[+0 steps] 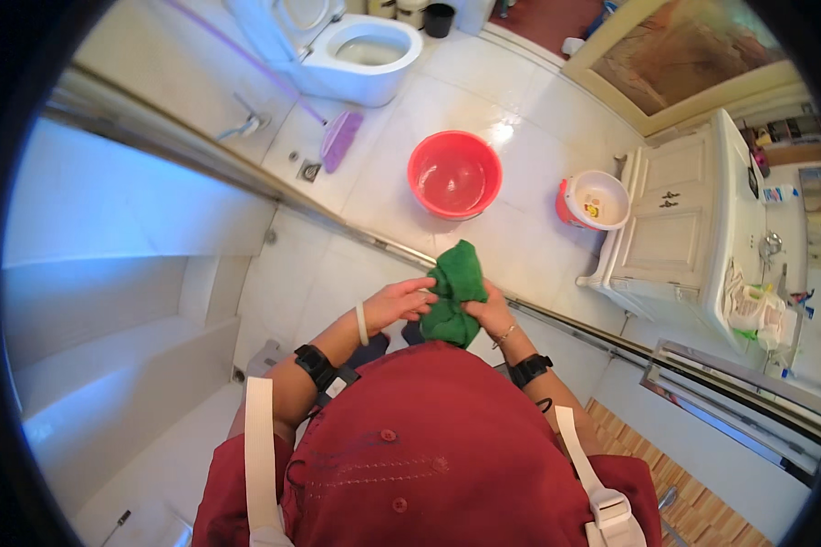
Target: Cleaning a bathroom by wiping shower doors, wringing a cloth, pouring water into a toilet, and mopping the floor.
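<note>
A crumpled green cloth [456,278] hangs in front of my body, above the metal track on the floor. My right hand [493,313] grips its right side, with the thumb pressed against the fabric. At the cloth's left edge is my left hand [400,303], its fingers stretched out and apart. The fingertips reach the fabric or lie just beside it; I cannot tell which. Beyond the cloth, a red basin [455,173] stands on the tiles, with what looks like water in it.
A toilet [365,56] with its lid up stands at the far left, near a purple broom [342,141]. To the right, a small red and white bucket [598,200] stands beside a white vanity cabinet [666,205]. The metal door track [383,244] crosses the floor. A bathtub [128,365] is at left.
</note>
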Available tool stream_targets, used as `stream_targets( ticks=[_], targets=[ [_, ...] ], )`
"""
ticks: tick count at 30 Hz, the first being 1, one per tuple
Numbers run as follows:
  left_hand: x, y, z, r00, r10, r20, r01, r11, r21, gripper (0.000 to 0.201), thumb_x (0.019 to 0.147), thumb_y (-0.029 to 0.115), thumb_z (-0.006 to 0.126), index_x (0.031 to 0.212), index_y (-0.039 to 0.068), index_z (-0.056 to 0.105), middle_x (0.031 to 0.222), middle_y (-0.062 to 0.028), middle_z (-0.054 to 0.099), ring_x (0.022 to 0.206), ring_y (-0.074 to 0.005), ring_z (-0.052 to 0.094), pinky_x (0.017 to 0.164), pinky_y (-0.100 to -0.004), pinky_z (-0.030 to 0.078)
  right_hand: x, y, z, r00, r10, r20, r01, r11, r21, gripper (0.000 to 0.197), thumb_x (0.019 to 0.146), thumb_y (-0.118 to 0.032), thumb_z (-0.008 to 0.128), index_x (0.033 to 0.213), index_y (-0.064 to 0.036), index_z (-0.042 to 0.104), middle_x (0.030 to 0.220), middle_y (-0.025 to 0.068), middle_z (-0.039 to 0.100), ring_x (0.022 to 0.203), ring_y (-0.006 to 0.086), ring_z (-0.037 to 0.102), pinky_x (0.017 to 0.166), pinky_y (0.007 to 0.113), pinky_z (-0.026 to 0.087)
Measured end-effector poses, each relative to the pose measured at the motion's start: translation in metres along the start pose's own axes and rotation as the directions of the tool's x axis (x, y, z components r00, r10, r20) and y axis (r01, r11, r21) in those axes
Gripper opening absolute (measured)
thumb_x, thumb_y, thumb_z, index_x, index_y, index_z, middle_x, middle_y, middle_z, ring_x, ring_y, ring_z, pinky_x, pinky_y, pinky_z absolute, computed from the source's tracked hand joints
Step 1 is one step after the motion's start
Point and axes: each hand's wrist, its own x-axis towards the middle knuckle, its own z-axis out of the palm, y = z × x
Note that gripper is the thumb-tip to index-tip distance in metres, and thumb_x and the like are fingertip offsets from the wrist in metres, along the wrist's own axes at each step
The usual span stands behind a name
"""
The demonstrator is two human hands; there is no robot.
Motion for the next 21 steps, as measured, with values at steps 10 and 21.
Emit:
stream_targets(
  ticks=[10, 21],
  targets=[
    [-0.008, 0.034, -0.056, 0.892, 0.152, -0.425, -0.044, 0.967, 0.252, 0.042, 0.086, 0.028, 0.049, 0.122, 0.009, 0.043, 0.106, -0.0059, 0.056, 0.091, -0.0128, 0.053, 0.076, -0.0269, 0.044, -0.041, 0.008, -0.121, 0.802, -0.536, -0.263, -0.042, 0.389, -0.92, 0.036, 0.057, -0.002, 0.058, 0.093, -0.0055, 0.057, 0.087, 0.0151, 0.055, 0.083, 0.0342, 0.051, 0.073, 0.041, 0.044],
    [0.053, 0.067, -0.129, 0.803, 0.061, -0.593, 0.112, 0.962, 0.251, 0.044, 0.081, 0.037, 0.053, 0.117, 0.012, 0.047, 0.099, -0.0019, 0.057, 0.083, -0.0125, 0.052, 0.069, -0.0271, 0.043, -0.044, 0.047, -0.148, 0.84, -0.31, -0.445, -0.41, 0.173, -0.895, 0.026, 0.064, -0.008, 0.057, 0.089, -0.015, 0.06, 0.084, 0.0088, 0.056, 0.078, 0.0296, 0.054, 0.066, 0.04, 0.044]
  ],
)
